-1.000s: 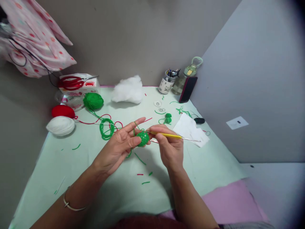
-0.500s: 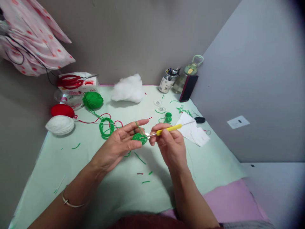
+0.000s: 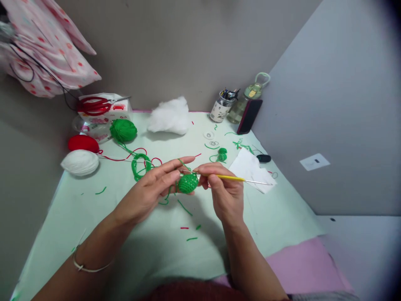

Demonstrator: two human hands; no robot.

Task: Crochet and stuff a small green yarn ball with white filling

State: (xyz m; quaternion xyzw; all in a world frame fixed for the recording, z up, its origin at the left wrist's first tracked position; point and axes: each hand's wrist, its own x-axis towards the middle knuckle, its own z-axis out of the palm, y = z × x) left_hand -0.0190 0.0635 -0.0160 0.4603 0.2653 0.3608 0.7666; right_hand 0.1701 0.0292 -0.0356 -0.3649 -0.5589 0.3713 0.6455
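Observation:
My left hand holds a small round piece of green crochet, and a green strand runs up over its raised forefinger. In my right hand is a crochet hook with a yellow handle, gripped between thumb and fingers. The hook's thin metal front end lies at the upper edge of the crochet piece, by the left fingertips; its other metal end points right. Whether a loop sits on the tip is too small to tell. A coil of green yarn lies beyond my left hand.
Green, red and white yarn balls lie at left, near red-handled scissors. White stuffing, a pen cup, a bottle and a phone stand behind. White paper lies at right, yarn scraps around.
The green crochet piece has turned to show more of its rounded side. The hook has swung from slanting up-right to slanting slightly down-right, its tip now at the piece's upper edge.

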